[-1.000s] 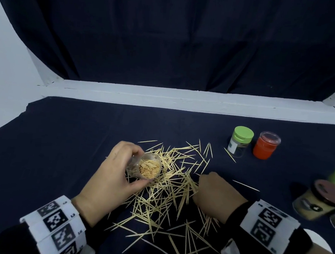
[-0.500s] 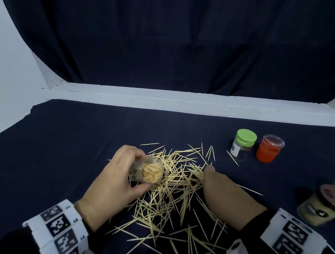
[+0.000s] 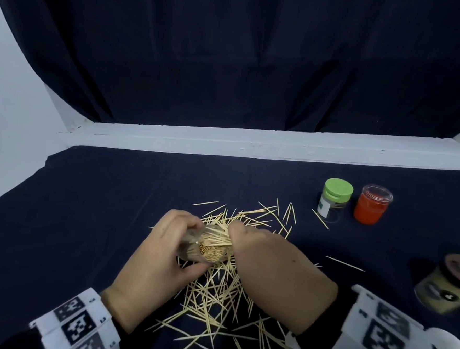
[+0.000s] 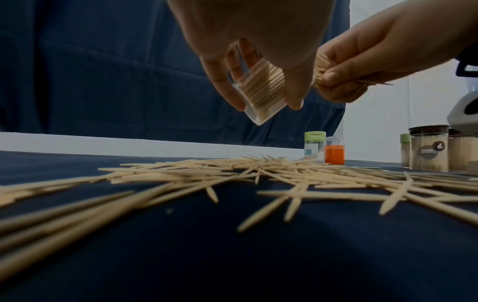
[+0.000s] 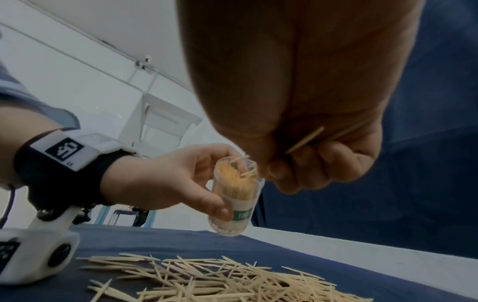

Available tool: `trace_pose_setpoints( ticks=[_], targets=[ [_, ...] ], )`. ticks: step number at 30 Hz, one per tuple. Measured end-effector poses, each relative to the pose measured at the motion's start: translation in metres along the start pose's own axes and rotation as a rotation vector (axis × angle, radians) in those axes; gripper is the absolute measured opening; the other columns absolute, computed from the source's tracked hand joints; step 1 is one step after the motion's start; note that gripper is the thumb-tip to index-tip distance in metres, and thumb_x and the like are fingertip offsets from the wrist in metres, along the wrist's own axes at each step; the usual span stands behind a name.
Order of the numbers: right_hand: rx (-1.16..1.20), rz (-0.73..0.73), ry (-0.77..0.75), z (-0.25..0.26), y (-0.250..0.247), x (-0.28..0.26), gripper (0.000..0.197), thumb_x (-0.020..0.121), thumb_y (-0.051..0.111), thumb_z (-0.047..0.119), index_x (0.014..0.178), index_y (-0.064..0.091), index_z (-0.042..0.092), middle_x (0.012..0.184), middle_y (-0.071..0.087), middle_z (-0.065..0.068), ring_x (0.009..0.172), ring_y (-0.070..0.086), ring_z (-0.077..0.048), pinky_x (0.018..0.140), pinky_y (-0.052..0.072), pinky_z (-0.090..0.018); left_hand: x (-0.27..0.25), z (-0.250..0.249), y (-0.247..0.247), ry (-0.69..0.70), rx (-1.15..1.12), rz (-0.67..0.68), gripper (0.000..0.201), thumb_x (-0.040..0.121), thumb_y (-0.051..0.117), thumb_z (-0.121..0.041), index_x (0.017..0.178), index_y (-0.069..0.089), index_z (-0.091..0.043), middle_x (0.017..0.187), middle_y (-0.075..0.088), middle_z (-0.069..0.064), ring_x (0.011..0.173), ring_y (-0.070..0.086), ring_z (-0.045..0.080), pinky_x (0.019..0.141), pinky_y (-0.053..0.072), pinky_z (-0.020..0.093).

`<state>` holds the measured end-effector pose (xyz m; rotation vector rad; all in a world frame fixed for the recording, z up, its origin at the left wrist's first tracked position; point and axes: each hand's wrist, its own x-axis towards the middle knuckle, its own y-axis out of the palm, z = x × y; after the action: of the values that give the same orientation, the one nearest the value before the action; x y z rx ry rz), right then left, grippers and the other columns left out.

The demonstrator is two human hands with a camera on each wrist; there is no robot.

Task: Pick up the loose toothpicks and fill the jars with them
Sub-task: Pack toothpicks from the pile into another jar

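From the head camera, the left hand (image 3: 157, 262) curls its fingers and thumb round a small clear plastic jar (image 3: 204, 247) already packed with toothpicks, holding it tilted above the dark blue cloth surface (image 3: 89, 219) with its open mouth turned toward the right. The right hand (image 3: 273, 272) is clenched on a small bundle of wooden toothpicks (image 3: 216, 237), whose ends reach the jar's mouth. Beneath both hands lies a scattered heap of loose pale wooden toothpicks (image 3: 215, 296). To the far right stand a green-lidded clear jar (image 3: 334, 199) and, just beside it, an orange-filled clear jar (image 3: 372, 204); a brown-lidded jar with a dark label (image 3: 445, 285) stands nearer the right edge.

The left wrist camera looks up at the left hand (image 4: 258, 40), whose fingertips (image 4: 238, 102) and thumb clasp the tilted jar (image 4: 261, 92) clear of the surface (image 4: 232, 255). The right hand (image 4: 375, 51) pinches the bundle (image 4: 320, 67) between thumb and curled fingers, right at the jar's rim. The loose toothpicks (image 4: 258, 175) spread across the surface below.

The right wrist camera shows the right hand (image 5: 310, 102) closed, toothpick ends sticking out of its fist, and the bundle's tips (image 5: 245, 171) entering the jar (image 5: 235, 196), which the left hand (image 5: 165, 179) grips by its side. The heap (image 5: 220, 282) lies underneath.
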<state>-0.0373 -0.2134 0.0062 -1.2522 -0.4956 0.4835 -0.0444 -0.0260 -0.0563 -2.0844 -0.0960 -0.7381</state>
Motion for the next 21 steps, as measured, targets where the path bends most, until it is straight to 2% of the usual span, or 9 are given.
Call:
trace_pose_setpoints(
  ticks=[2,4,6,10,13,17,19,21],
  targets=[
    [-0.032,-0.015,-0.022,0.003,-0.003,0.001,0.021,0.089,0.03,0.0,0.098,0.027,0.019,0.101,0.052,-0.003,0.09,0.053,-0.021,0.068,0.03,-0.027,0.0,0.0,0.001,0.001,0.013,-0.001,0.057,0.062,0.086,-0.024,0.107,0.051,-0.025,0.104,0.047,-0.017,0.102,0.047,-0.006,0.082,0.036,0.001],
    [-0.023,-0.021,-0.007,0.004,-0.004,0.001,0.022,0.087,0.029,-0.001,0.095,0.024,0.019,0.089,0.043,0.0,0.082,0.046,-0.019,0.068,0.029,-0.027,0.0,0.0,0.001,-0.017,0.021,-0.022,0.055,0.062,0.085,-0.026,0.106,0.052,-0.024,0.104,0.048,-0.015,0.102,0.047,-0.006,0.082,0.036,0.002],
    [0.008,-0.002,0.018,0.004,-0.004,-0.001,0.025,0.085,0.028,-0.004,0.093,0.022,0.019,0.087,0.039,0.001,0.081,0.044,-0.018,0.068,0.031,-0.028,0.001,0.001,0.0,-0.053,0.016,-0.042,0.051,0.063,0.085,-0.026,0.104,0.055,-0.022,0.102,0.05,-0.015,0.102,0.048,-0.006,0.081,0.038,0.003],
    [0.005,0.029,0.057,0.0,0.001,-0.004,0.022,0.088,0.027,-0.002,0.095,0.027,0.019,0.105,0.054,-0.004,0.095,0.055,-0.022,0.069,0.034,-0.029,0.0,0.001,0.0,-0.107,-0.013,-0.028,0.049,0.064,0.084,-0.028,0.105,0.058,-0.022,0.104,0.05,-0.018,0.103,0.049,-0.003,0.08,0.042,0.008],
    [-0.047,0.043,0.028,-0.001,0.002,-0.002,0.03,0.088,0.029,0.0,0.112,0.037,0.016,0.112,0.054,-0.005,0.102,0.054,-0.023,0.079,0.04,-0.033,0.0,-0.001,0.001,-0.103,-0.013,-0.02,0.048,0.064,0.079,-0.036,0.105,0.058,-0.022,0.105,0.05,-0.018,0.103,0.049,-0.003,0.078,0.044,0.011],
    [-0.116,0.051,-0.015,0.0,0.005,0.0,0.036,0.088,0.03,0.003,0.12,0.037,0.017,0.116,0.053,-0.006,0.105,0.051,-0.025,0.086,0.039,-0.035,0.0,0.0,0.002,-0.1,-0.024,-0.031,0.049,0.064,0.08,-0.039,0.105,0.057,-0.024,0.103,0.05,-0.018,0.102,0.049,-0.005,0.077,0.045,0.012],
    [-0.134,0.061,-0.011,0.001,0.006,0.002,0.036,0.089,0.029,0.005,0.122,0.039,0.016,0.115,0.053,-0.007,0.104,0.051,-0.025,0.086,0.039,-0.035,-0.001,0.0,0.002,-0.078,-0.025,-0.022,0.047,0.067,0.073,-0.047,0.105,0.056,-0.025,0.103,0.049,-0.019,0.102,0.049,-0.005,0.076,0.045,0.01],
    [-0.157,0.061,0.009,0.001,0.007,0.004,0.033,0.091,0.028,0.007,0.121,0.04,0.015,0.115,0.054,-0.008,0.102,0.053,-0.026,0.084,0.039,-0.035,-0.001,0.0,0.002,-0.029,-0.002,-0.002,0.046,0.067,0.072,-0.045,0.106,0.053,-0.028,0.104,0.048,-0.02,0.102,0.049,-0.006,0.077,0.043,0.006]
  ],
)
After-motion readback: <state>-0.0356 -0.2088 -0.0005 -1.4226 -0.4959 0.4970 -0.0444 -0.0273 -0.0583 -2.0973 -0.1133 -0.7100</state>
